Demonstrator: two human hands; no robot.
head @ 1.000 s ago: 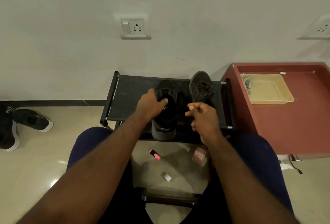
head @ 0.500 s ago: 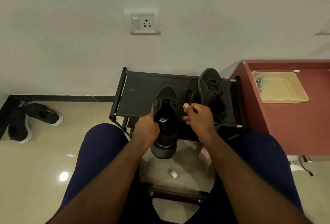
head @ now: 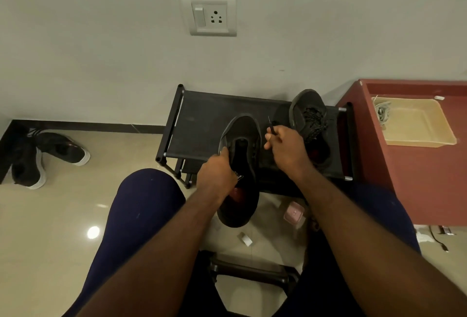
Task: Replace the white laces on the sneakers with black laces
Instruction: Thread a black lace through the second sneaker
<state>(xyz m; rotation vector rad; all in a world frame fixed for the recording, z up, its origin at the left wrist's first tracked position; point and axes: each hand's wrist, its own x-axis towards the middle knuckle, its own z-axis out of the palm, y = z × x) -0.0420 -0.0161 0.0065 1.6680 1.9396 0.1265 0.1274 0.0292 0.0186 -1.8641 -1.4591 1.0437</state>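
Note:
My left hand grips the left side of a black sneaker that has no lace, holding it over the front of the black shoe rack. Just right of that sneaker, my right hand pinches the tip of a black lace between thumb and finger. A second black sneaker, threaded with black laces, lies on the rack's right end. White laces lie bunched in the left corner of a beige tray.
The tray sits on a red cabinet to the right. Another pair of black shoes lies on the floor at left. A pink box and a small white piece lie on the tiles between my knees. A wall socket is above the rack.
My left hand slid from the sneaker's toe down to its left side and drew it toward me. My right hand rose slightly with the lace tip. The view shifted left.

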